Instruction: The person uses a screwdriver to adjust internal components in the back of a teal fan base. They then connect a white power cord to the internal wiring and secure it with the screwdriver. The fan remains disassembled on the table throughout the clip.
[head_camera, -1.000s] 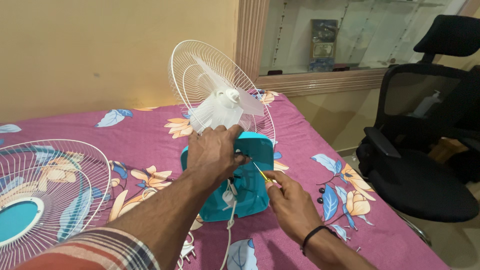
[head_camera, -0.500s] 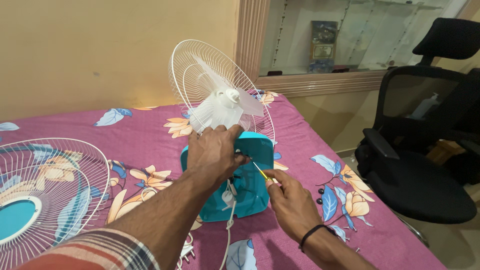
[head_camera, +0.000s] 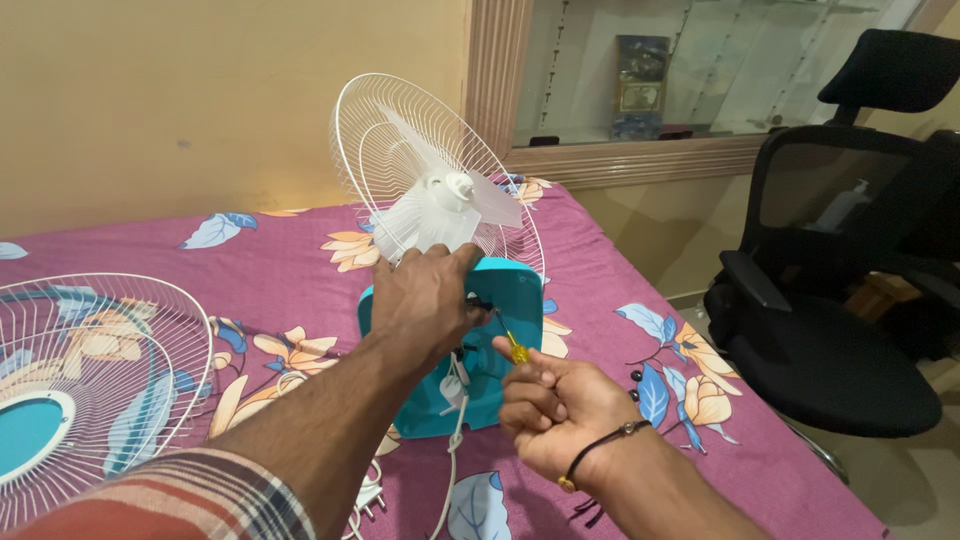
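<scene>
Hands on fan base, mid-bed

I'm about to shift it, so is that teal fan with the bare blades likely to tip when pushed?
Probably top-heavy: the fan carries its rear grille high above. The left hand steadies it. Thin blades look exposed and breakable.
</scene>
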